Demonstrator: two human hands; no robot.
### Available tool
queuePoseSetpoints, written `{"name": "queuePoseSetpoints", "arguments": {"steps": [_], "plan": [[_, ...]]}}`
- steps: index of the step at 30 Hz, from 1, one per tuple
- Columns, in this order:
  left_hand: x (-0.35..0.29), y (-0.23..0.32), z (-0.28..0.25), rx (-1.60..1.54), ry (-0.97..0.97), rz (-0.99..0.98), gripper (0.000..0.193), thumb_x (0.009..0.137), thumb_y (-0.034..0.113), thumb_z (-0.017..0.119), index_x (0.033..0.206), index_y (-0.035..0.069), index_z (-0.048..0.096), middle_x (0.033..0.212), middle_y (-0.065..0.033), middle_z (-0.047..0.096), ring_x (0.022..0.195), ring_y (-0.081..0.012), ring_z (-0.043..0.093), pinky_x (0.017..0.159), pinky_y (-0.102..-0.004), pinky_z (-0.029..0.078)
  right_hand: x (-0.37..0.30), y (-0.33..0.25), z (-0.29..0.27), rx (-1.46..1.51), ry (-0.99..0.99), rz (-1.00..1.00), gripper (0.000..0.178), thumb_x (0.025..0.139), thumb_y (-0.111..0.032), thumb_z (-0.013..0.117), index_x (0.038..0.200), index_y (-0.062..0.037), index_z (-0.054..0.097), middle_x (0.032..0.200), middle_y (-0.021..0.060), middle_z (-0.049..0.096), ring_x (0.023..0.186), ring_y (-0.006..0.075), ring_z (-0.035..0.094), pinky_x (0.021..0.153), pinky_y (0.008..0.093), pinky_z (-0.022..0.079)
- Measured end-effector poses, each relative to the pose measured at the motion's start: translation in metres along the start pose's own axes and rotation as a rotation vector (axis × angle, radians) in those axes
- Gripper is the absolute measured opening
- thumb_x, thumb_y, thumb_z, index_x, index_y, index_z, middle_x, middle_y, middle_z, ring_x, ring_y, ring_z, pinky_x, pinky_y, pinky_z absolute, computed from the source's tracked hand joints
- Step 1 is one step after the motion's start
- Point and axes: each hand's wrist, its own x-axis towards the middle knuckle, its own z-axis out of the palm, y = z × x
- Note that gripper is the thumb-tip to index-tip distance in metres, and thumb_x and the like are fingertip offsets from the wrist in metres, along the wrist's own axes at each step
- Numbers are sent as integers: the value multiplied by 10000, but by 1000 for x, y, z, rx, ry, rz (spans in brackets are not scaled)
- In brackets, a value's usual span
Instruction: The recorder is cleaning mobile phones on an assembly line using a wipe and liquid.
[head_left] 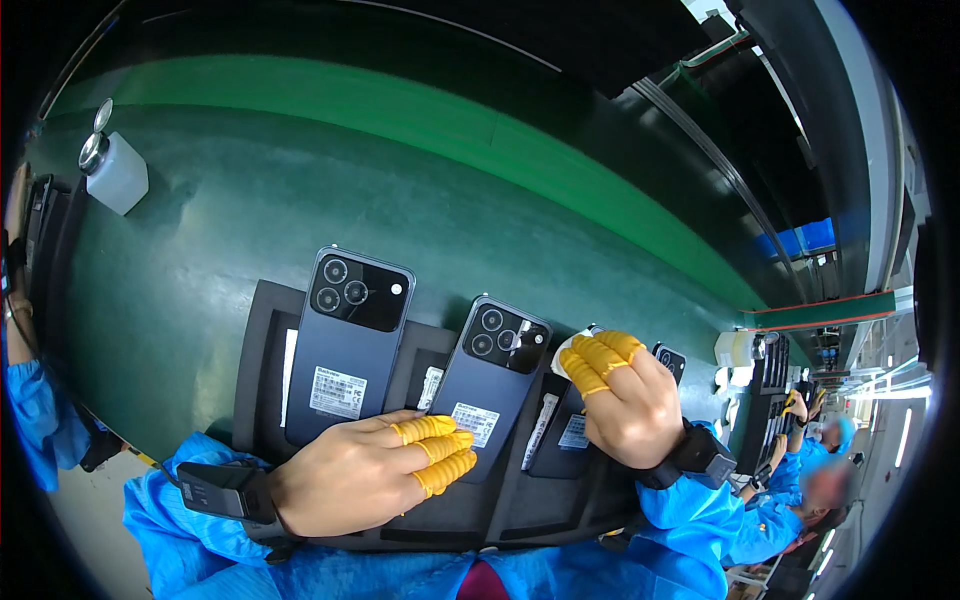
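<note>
Yellow finger cots cover the fingers of both hands. My left hand (375,465) lies with its fingers stretched across the lower part of a dark blue phone (480,375), which is back side up. My right hand (628,415) is closed on a white wiping pad (562,358), pressed over the top of another phone (558,440) whose camera area is hidden. To the left lies one more dark blue phone (345,350), with three camera lenses and a white label. The phones rest on a black foam tray (265,345) with slots.
A white pump bottle (120,172) with its metal lid raised stands at the far left on the green table (220,240). Another phone (670,358) shows beyond my right hand. Co-workers in blue sleeves sit at left (45,415) and right (765,525), near stacked black trays (765,400).
</note>
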Motion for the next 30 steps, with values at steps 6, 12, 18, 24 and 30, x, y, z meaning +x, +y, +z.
{"name": "queuePoseSetpoints", "arguments": {"steps": [6, 12, 18, 24, 30], "plan": [[1, -4, 4, -2, -21, 15, 371, 854, 204, 648, 1212, 110, 671, 1280, -40, 641, 1165, -193, 622, 1035, -330, 488, 29, -7, 20, 152, 217, -96, 437, 553, -29, 680, 983, 42, 704, 992, 146, 649, 924, 288, 652, 817, 363, 576], [1, -1, 2, -29, -23, -1, 382, 853, 204, 638, 1220, 104, 664, 1292, -44, 634, 1168, -192, 619, 1036, -328, 485, 40, -10, 30, 209, 223, -58, 351, 481, 22, 646, 829, 39, 689, 885, 155, 641, 811, 318, 637, 741, 386, 560], [1, 1, 4, -57, 14, -14, 383, 849, 163, 599, 1215, 69, 657, 1209, -44, 652, 1162, -192, 609, 1067, -335, 463, 24, -4, 11, 308, 64, -4, 358, 460, 26, 634, 814, 25, 687, 876, 144, 638, 801, 319, 617, 747, 383, 554], [0, -1, 4, -85, 19, -1, 399, 845, 144, 578, 1227, 50, 645, 1208, -57, 652, 1155, -203, 613, 1078, -341, 455, 9, -8, 1, 303, 106, 107, 362, 454, 35, 632, 807, 17, 707, 905, 136, 680, 799, 299, 637, 732, 378, 562], [1, -1, 1, -2, -44, 0, 401, 849, 197, 645, 1238, 99, 656, 1300, -52, 625, 1157, -179, 619, 1051, -332, 476, 30, -1, 11, 272, 201, 16, 414, 479, 44, 663, 888, 16, 724, 907, 119, 675, 850, 303, 651, 752, 377, 564]]}}
